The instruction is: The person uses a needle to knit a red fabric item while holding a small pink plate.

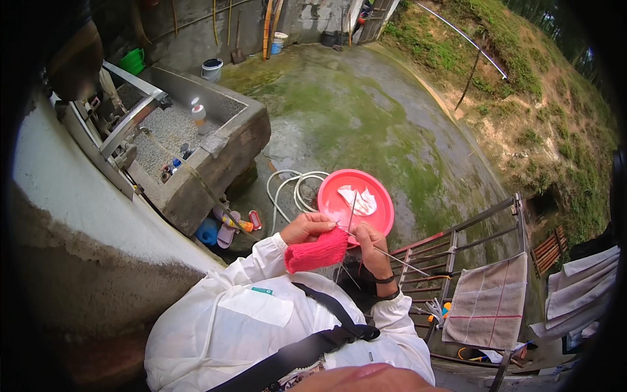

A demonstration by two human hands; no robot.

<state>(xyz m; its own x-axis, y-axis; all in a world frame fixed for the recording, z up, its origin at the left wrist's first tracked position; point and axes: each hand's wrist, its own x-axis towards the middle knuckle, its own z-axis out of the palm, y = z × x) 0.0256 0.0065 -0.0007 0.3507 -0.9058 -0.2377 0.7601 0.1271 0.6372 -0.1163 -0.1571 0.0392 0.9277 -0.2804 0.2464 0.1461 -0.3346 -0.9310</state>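
A piece of red knitting [316,252] hangs in front of my chest, its upper edge on thin knitting needles. My left hand [308,228] pinches the work at its top edge, near a needle tip. In my right hand [374,250] is a long metal knitting needle [404,263], which slants down to the right, its tip meeting the red fabric. Another needle [352,210] points up between the hands, crossing in front of a pink basin [333,208]. Further needle ends stick out below the knitting. The exact loops between my fingers are too small to tell.
A white cloth [360,200] lies in the basin. Beside it, a pale hose [289,183] is coiled on the mossy concrete floor [343,112]. A concrete sink [220,161] with a pump bottle [199,115] stands left. At right, a towel [487,301] hangs on a metal rack [453,245].
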